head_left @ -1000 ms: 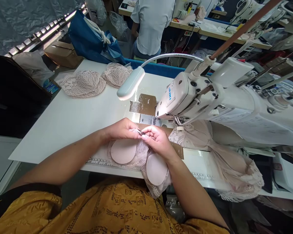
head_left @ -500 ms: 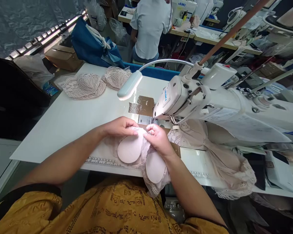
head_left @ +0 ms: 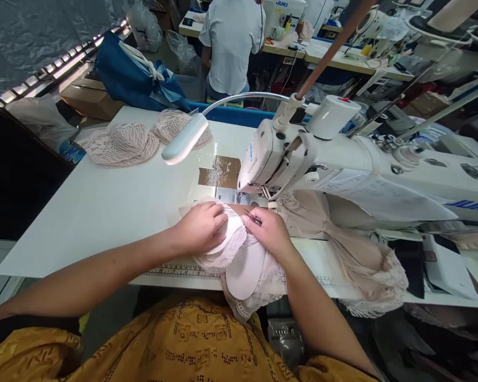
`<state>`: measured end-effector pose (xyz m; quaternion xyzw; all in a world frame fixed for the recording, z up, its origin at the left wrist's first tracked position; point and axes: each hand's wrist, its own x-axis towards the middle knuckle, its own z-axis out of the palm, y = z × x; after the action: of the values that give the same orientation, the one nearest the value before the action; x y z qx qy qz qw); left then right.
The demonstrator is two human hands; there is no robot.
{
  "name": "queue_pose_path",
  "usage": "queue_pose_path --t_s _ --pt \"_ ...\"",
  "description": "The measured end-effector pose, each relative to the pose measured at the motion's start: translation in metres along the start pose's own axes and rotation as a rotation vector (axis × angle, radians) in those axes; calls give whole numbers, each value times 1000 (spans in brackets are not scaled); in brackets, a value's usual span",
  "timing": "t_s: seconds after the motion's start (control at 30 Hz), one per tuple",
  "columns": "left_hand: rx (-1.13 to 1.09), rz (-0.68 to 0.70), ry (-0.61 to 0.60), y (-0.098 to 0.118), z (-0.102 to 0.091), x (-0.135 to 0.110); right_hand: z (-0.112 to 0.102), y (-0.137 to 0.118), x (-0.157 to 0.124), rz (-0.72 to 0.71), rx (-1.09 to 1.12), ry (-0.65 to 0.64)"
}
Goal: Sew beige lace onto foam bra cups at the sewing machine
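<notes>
A pale pink lace bra piece (head_left: 219,261) lies at the table's front edge, below the sewing machine's needle area. One smooth white cup (head_left: 245,273) of it hangs over the edge. My left hand (head_left: 201,228) rests on the other cup, its fingers bent over the lace and partly covering it. Between the fingers of my right hand (head_left: 271,232) is a small dark pointed tool (head_left: 255,218), tweezers or thread snips; I cannot tell which. That hand is at the right of the lace, close to its upper edge.
The white sewing machine (head_left: 263,154) stands just beyond my hands, with a lamp (head_left: 185,139) reaching over the table (head_left: 103,212). Lace cups (head_left: 121,144) lie at the back left. More lace fabric (head_left: 366,260) drapes over the right edge. A person (head_left: 233,48) sits farther back.
My left hand has shifted from pinching the lace's upper edge to lying over the cup. The lace has folded over the left cup. The dark tool in my right hand shows more clearly.
</notes>
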<state>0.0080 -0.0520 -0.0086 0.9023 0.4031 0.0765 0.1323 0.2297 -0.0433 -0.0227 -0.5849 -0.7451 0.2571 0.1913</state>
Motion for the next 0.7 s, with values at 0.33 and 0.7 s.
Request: queue_pose_path --t_s 0.33,0.7 --pt "76 190 -91 -33 -3 27 6 -4 -5 -162 -263 -103" --pt "168 252 -250 -48 -14 49 7 -10 -1 -65 -252 -102"
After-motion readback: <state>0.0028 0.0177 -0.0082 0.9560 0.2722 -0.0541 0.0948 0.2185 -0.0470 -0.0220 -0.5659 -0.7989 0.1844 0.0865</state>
